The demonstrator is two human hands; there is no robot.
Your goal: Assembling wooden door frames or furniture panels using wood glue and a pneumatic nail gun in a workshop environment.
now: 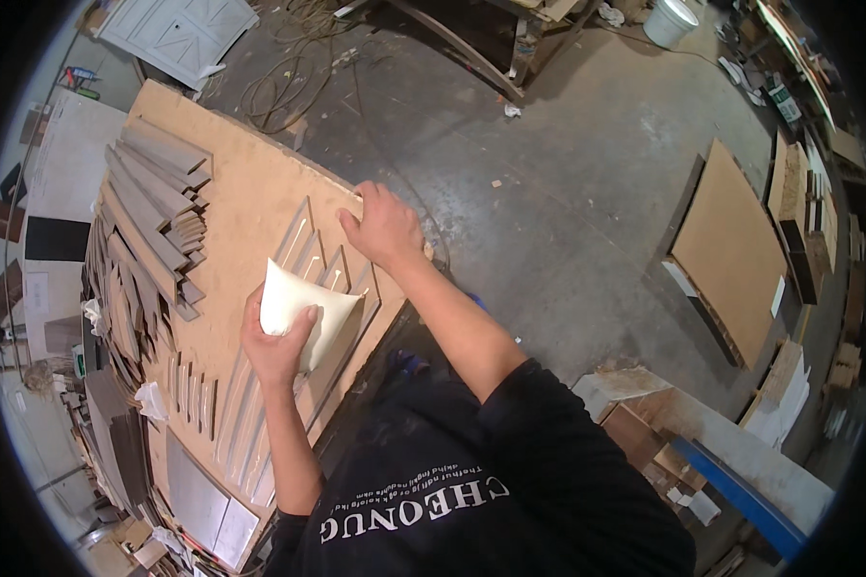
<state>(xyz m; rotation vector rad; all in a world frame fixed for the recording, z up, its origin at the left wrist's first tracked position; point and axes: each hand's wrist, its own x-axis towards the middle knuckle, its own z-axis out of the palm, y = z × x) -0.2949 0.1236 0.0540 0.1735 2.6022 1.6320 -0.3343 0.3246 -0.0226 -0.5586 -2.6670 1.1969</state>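
My left hand (277,338) is wrapped round a plump, cream-white pouch (303,313), thumb across its front. The pouch looks like a soft bag of glue and hangs over long grey wooden strips (364,279) on the workbench. Thin pale beads of glue (336,279) run along several of these strips. At the bench's right edge is my right hand (387,227), thumb and fingers apart, holding nothing I can see. It is beside the strips' far ends; whether it presses on the bench edge I cannot tell.
Grey-brown strips (154,207) are heaped at the bench's (245,178) far left. Short strips (194,396) and a flat grey panel (202,490) lie nearer. A cable coil (284,87) lies on the floor beyond. Boards (731,255) and a blue beam (736,495) stand to the right.
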